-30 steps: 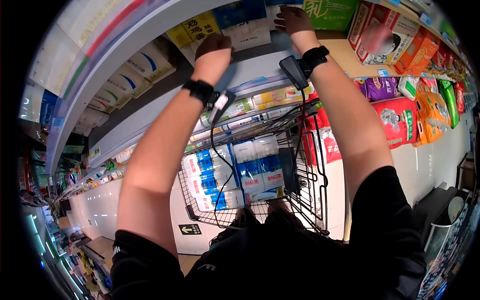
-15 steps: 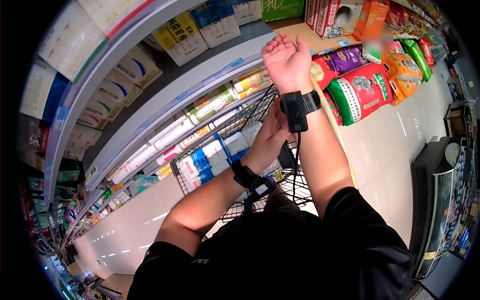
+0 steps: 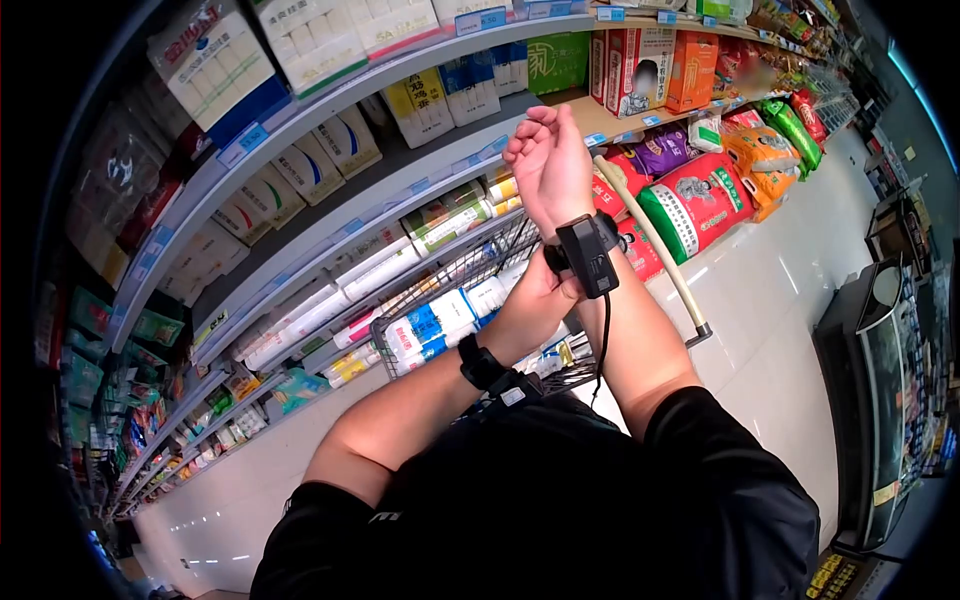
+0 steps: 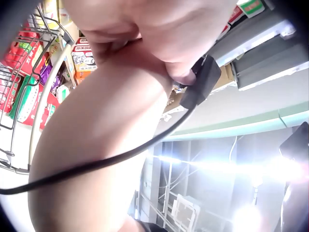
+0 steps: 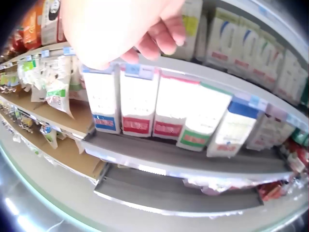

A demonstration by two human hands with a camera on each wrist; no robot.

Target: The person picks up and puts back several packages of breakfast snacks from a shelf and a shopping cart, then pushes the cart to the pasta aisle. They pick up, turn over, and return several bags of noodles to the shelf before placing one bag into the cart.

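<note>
My left hand (image 3: 533, 310) reaches across and grips my right wrist, its thumb beside the black wrist camera (image 3: 588, 258) strapped there. The left wrist view shows the left hand (image 4: 188, 29) wrapped over the forearm (image 4: 106, 111), one fingertip against the camera's black housing (image 4: 203, 84). A black cable (image 4: 125, 157) runs from that housing. Palm turned up, my right hand (image 3: 552, 165) holds nothing, and its fingers are loosely bent. It is over the shopping cart, in front of the shelves; the right wrist view has the hand (image 5: 120, 29) at the top.
Blue-and-white packs (image 3: 430, 325) lie in the wire cart, partly hidden by my arms. The cart's pale handle (image 3: 655, 235) is right of my right forearm. Shelves of boxed noodles (image 3: 425, 110) curve ahead. Large red-and-green bags (image 3: 695, 205) lie low at the right.
Both hands have come back from the noodle packs on the shelf. The right hand has turned palm up, and the left has crossed over to grip the right wrist.
</note>
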